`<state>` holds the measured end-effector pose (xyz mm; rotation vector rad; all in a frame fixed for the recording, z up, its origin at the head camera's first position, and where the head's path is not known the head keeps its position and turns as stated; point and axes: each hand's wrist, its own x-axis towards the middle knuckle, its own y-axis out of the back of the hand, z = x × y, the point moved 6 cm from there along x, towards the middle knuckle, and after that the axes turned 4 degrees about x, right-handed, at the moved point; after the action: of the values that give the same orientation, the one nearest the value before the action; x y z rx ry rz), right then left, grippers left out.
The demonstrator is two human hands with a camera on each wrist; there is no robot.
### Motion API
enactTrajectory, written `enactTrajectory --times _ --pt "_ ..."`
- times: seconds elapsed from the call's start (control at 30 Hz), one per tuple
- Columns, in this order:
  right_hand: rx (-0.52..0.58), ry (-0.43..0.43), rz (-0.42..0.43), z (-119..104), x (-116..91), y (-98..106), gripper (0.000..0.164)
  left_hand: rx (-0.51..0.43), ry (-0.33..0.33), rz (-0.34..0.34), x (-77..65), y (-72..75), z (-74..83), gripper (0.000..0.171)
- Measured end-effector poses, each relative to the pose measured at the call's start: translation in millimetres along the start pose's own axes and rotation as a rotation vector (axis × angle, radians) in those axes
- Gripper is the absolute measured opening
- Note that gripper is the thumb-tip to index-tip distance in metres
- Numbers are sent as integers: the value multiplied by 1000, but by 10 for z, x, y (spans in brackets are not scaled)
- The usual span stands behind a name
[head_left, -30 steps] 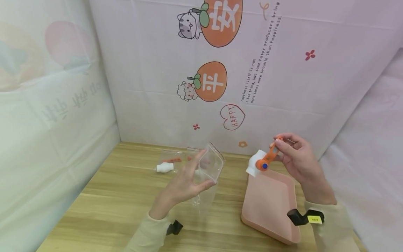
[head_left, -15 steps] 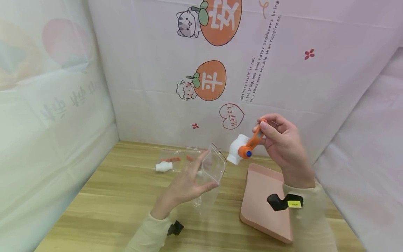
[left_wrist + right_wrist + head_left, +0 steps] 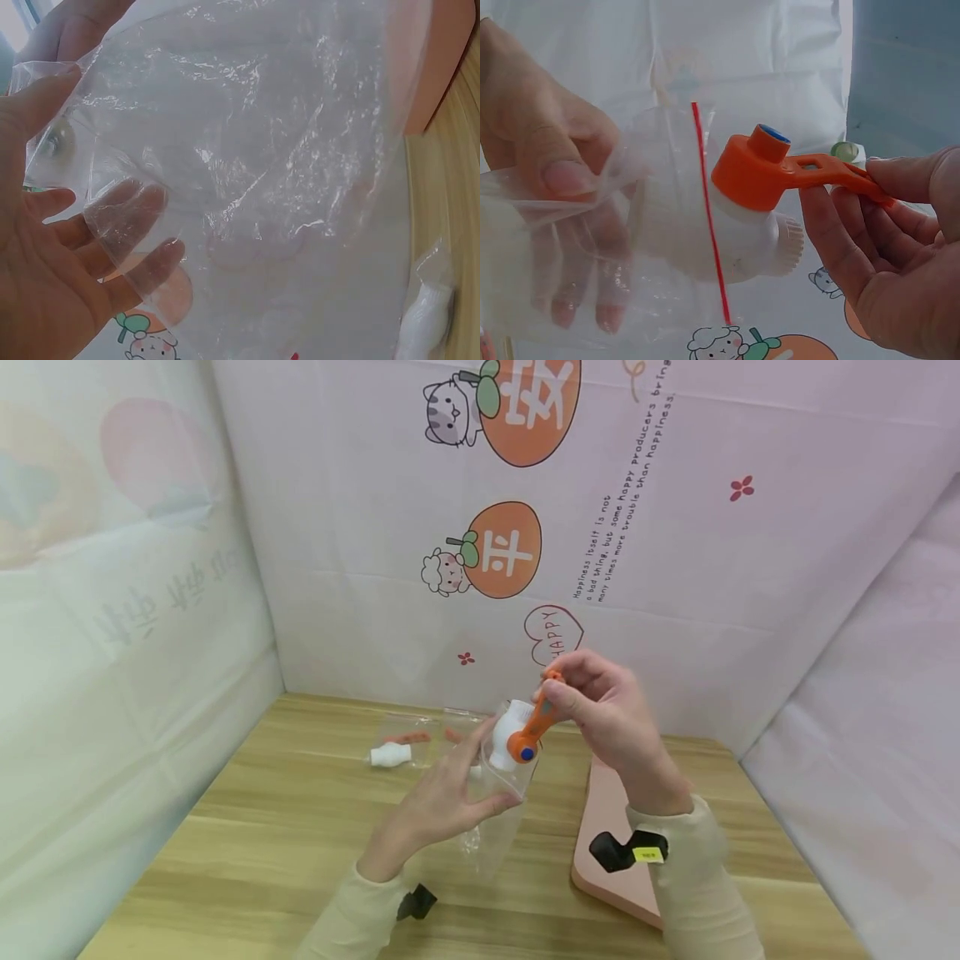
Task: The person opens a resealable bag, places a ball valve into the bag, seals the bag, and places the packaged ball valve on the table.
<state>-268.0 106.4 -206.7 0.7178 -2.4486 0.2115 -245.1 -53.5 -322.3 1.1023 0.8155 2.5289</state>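
Note:
My right hand (image 3: pixel 617 722) pinches the orange lever handle (image 3: pixel 750 176) of a white plastic ball valve (image 3: pixel 506 737) between thumb and fingers. The valve has a ribbed end and a blue cap on the lever's hub. My left hand (image 3: pixel 438 797) holds a clear zip bag (image 3: pixel 491 839), thumb and fingers spread so its mouth gapes. In the right wrist view, a red stripe runs along the bag's mouth, and part of the white valve body shows through the film, with the lever outside. The bag's lower part hangs below my left hand.
A pink tray (image 3: pixel 617 843) lies on the wooden table (image 3: pixel 255 860) at the right, partly hidden by my right forearm. Behind my left hand lie clear bags with white valves (image 3: pixel 391 756) and orange handles (image 3: pixel 408 737). A printed cloth wall (image 3: pixel 360 568) rises behind the table.
My right hand has carried the ball valve leftward from above the tray to the bag's mouth, where the valve body now overlaps the opening. My left hand and the bag have hardly moved.

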Motion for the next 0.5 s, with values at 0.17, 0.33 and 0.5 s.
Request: enactTrajectory --times 0.17,0.33,0.5 --pt "-139 -21 10 110 -44 -26 11 -6 12 -14 -5 -9 -3 99" --pt "-217 -62 -13 214 -63 -66 14 8 -12 -10 -10 -9 0 96" --pt "-302 -85 -48 277 -67 -95 17 8 -48 9 4 -3 7 94"
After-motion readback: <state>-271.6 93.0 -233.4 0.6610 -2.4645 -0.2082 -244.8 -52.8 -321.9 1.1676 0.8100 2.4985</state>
